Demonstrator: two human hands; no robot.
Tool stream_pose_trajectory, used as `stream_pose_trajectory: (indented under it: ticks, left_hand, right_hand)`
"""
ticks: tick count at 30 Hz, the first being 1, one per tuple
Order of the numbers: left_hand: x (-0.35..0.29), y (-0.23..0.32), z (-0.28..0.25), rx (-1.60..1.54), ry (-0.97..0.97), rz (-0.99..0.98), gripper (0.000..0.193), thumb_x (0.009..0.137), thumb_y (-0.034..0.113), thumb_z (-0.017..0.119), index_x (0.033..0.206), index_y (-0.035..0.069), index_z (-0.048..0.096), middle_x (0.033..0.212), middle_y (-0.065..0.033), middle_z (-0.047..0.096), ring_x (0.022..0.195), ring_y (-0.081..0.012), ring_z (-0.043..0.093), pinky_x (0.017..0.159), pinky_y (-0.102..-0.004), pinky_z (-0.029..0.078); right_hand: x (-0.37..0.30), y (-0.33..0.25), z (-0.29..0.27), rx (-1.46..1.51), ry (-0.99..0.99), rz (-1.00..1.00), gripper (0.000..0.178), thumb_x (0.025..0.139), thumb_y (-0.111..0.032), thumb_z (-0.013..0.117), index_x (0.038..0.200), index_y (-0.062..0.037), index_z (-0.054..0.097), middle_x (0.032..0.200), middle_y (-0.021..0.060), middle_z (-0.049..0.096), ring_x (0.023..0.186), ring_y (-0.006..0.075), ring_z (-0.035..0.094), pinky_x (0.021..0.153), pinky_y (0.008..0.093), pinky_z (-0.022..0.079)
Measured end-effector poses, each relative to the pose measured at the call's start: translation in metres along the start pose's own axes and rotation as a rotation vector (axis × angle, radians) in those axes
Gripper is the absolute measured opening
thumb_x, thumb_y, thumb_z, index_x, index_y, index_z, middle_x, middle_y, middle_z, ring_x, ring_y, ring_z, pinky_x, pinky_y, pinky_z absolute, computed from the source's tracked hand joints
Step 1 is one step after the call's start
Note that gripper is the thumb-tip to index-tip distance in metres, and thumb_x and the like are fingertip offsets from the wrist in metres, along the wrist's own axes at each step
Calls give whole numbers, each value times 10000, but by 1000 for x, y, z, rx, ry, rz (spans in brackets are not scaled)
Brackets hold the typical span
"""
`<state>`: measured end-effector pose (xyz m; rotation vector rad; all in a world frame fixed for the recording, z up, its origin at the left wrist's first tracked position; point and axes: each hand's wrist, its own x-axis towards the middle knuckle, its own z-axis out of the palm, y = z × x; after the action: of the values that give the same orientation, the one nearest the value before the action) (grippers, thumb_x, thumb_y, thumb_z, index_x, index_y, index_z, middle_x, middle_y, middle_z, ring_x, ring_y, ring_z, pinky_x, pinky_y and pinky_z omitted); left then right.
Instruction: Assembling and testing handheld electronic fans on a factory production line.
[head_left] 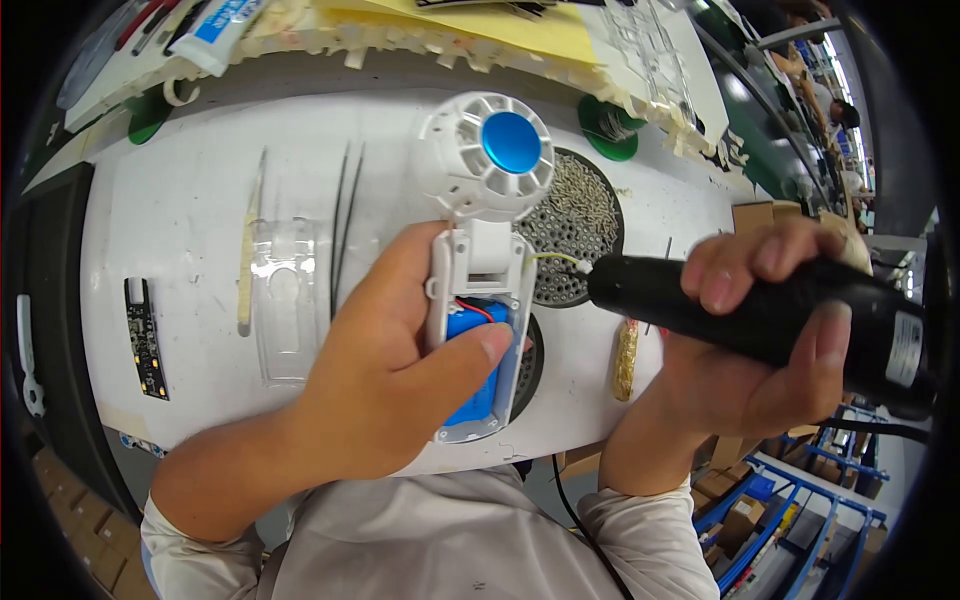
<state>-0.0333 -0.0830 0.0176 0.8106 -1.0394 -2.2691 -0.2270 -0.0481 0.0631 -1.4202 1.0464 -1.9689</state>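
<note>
A white handheld fan with a round slotted head and a shiny blue centre disc is gripped by my left hand. Its handle is open on the facing side, showing a blue battery pack and a red wire. My left thumb presses over the battery; the other fingers are hidden behind the handle. My right hand is wrapped round a black electric screwdriver, its front end pointing left towards the fan. Between that end and the fan hinge runs a thin yellow-green wire; whether they touch I cannot tell.
Behind the fan lies a round dish of screws. Left are tweezers, a clear plastic tray and a black circuit board. A gold-wrapped stick lies right; a green spool sits beneath a raised shelf.
</note>
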Motion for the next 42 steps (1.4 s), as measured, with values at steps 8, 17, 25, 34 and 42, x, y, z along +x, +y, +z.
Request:
stream_pose_trajectory:
  ticks: [8,17,25,34,42]
  left_hand:
    - [3,-7,-5,218,-71,39,577,849,-35,540,1356,-9,266,1148,-110,533,1018,-153,567,893,-311,471]
    - [3,-10,-1,218,-104,1,590,842,-64,525,1363,-14,251,1153,-105,523,1041,-143,559,912,-307,461]
    - [5,-20,0,147,-72,99,540,814,80,604,1265,-64,343,1083,-235,579,990,-318,597,864,-386,455]
    - [4,-12,-1,165,-133,17,566,848,-53,524,1348,-25,259,1114,-130,560,1009,-170,598,890,-322,485]
    - [5,-20,0,114,-81,114,540,820,76,593,1262,-88,332,1110,-249,571,1018,-330,590,889,-387,446]
  right_hand:
    - [-8,-43,-1,356,-14,-243,525,770,-261,691,1101,21,397,847,125,493,558,171,523,518,318,469]
    - [-16,-40,11,319,-60,-324,448,734,-145,728,995,-15,388,757,43,454,524,106,528,522,238,481]
    - [-19,-40,9,280,-207,-290,482,798,-234,702,1114,-5,418,854,78,457,601,178,529,512,292,466]
    - [-23,-41,12,200,-330,-259,457,888,-269,633,1200,-3,430,918,86,443,638,207,517,528,327,454]
    - [-25,-41,14,203,-336,-269,449,891,-262,628,1202,-3,433,919,85,447,637,205,516,536,323,458]
